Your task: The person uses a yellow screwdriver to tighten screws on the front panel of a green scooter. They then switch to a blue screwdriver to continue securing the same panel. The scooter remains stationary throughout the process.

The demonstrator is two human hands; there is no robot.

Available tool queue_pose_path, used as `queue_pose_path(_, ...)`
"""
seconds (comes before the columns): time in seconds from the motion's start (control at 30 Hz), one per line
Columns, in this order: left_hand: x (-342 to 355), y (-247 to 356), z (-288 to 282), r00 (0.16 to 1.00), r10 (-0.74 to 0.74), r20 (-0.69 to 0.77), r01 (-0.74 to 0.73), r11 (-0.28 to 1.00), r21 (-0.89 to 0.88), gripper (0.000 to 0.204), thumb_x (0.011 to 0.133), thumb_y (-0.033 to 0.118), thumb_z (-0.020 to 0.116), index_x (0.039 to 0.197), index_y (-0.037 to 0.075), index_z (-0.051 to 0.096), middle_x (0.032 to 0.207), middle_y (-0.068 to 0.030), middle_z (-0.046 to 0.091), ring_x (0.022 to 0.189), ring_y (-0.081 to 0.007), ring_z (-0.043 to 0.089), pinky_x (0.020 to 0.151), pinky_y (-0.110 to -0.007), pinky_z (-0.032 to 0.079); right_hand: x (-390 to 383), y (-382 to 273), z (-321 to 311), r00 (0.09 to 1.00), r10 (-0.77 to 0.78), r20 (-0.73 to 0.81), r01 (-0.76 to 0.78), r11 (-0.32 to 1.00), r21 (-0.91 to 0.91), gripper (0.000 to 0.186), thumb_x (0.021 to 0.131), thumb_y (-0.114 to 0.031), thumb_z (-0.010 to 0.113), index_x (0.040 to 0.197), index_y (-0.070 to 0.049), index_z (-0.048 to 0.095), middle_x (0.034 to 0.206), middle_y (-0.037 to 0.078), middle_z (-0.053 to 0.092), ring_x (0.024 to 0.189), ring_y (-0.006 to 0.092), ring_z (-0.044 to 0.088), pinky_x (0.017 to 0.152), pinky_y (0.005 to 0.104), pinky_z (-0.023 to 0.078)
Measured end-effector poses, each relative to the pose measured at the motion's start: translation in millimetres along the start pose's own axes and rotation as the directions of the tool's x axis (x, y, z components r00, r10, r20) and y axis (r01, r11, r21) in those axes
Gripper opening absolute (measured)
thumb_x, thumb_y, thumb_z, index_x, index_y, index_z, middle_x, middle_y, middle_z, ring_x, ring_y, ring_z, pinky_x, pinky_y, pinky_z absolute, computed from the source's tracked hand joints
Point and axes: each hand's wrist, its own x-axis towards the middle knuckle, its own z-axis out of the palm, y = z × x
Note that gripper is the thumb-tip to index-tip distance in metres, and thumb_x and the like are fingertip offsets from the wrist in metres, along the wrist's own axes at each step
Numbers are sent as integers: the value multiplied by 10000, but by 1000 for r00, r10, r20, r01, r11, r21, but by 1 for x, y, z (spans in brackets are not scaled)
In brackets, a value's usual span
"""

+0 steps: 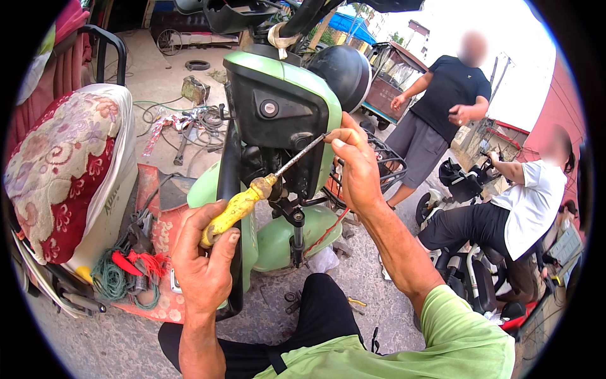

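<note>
A screwdriver [238, 210] with a worn yellow handle and a thin metal shaft slants up to the right. My left hand [205, 256] is closed around its handle. At the shaft's tip, the thumb and fingers of my right hand [358, 169] are pinched together; whatever small thing they may hold is hidden. Both hands are in front of the light-green scooter's front panel [278, 101], which has a black inner cover with a round key lock [269, 108]. Below, the green front fender [297, 234] shows, with a red wire [328, 232] beside it.
To the left stands a seat with a floral cushion [63, 170], and near it a red mat [165, 221] with cords. Cables [205, 123] lie on the ground behind. One person [445, 95] stands at the right; another [524, 208] sits on a scooter. Yellow-handled pliers [356, 302] lie below.
</note>
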Motion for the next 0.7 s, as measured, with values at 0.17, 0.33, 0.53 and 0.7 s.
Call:
queue_pose_path(0.17, -3, -2, -1, 990, -143, -20, 138, 980, -145, 357, 870, -39, 677, 1218, -56, 599, 1116, -80, 594, 970, -126, 585, 829, -242, 485, 3, -1, 2, 997, 36, -63, -32, 997, 64, 331, 865, -134, 633, 1163, 3, 591, 1481, 207, 351, 1292, 265, 477, 1096, 400, 377)
queue_pose_path(0.33, 6, -13, -8, 986, -168, -22, 161, 969, -187, 353, 880, -45, 654, 1225, -72, 585, 1151, -89, 573, 1013, -130, 574, 882, -253, 473, 14, -9, 3, 987, -15, -159, -1, 995, -100, 505, 846, -173, 723, 1251, 57, 529, 1272, 185, 566, 1211, 244, 562, 1029, 385, 472)
queue_pose_path(0.53, 23, -26, -12, 987, -160, 0, 157, 966, -206, 345, 884, -52, 640, 1225, -68, 585, 1158, -93, 583, 1005, -126, 578, 871, -246, 475, 25, -11, 16, 978, -137, -157, 42, 869, -494, 686, 790, -252, 817, 1330, 41, 513, 1209, 158, 534, 1103, 255, 605, 944, 385, 522)
queue_pose_path(0.7, 34, -42, -17, 988, -150, 19, 151, 963, -224, 345, 887, -22, 670, 1222, -53, 597, 1166, -98, 602, 1008, -121, 591, 839, -236, 491, 31, -4, 24, 957, -208, -202, 60, 823, -565, 667, 776, -250, 831, 1305, 20, 527, 1172, 148, 521, 1020, 233, 620, 873, 364, 540)
